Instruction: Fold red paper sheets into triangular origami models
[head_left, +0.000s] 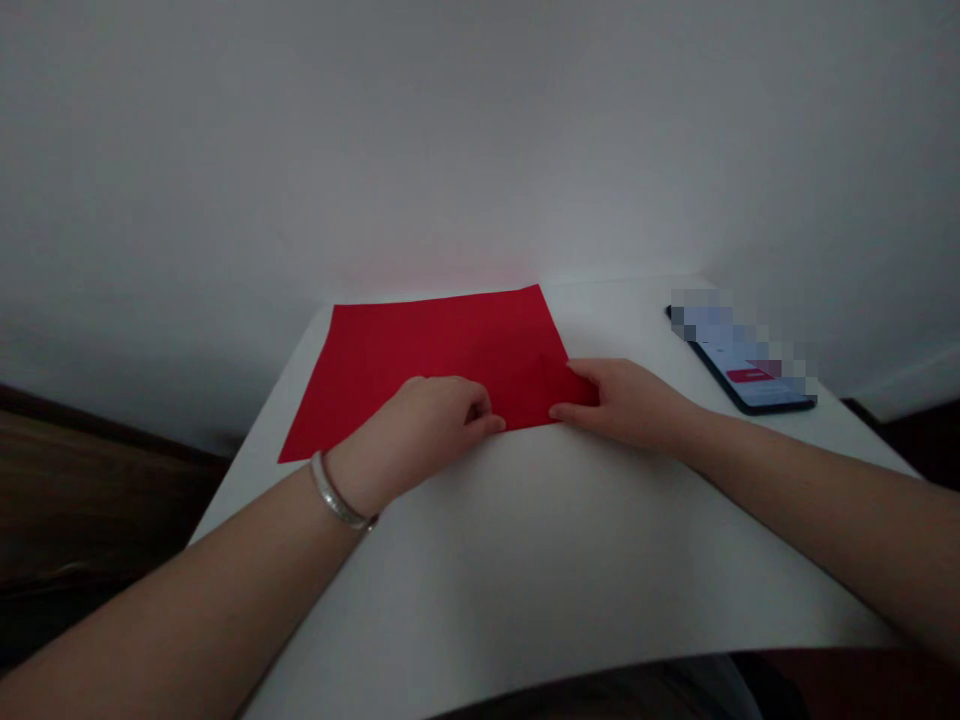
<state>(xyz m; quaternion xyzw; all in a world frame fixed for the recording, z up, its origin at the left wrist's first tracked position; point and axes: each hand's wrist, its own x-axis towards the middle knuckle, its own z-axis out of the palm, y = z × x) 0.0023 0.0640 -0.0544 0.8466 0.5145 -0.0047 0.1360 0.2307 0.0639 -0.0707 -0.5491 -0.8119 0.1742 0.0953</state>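
Note:
A red sheet of paper (442, 340) lies on the white table, its far edge close to the wall. My left hand (442, 415), with a silver bangle on its wrist, rests over the paper's near edge. Its fingers are curled and the thumb lies along that edge, gripping it; part of the fingers is hidden. At the near right corner, my right hand (619, 400) holds the paper between thumb and fingers. The corner itself is covered by that hand.
To the right on the white table (480, 580) lies a phone (739, 365) with its screen lit and partly pixelated. A pale wall (450, 140) stands right behind the table. Something brown and wooden-looking (75, 480) is at the left.

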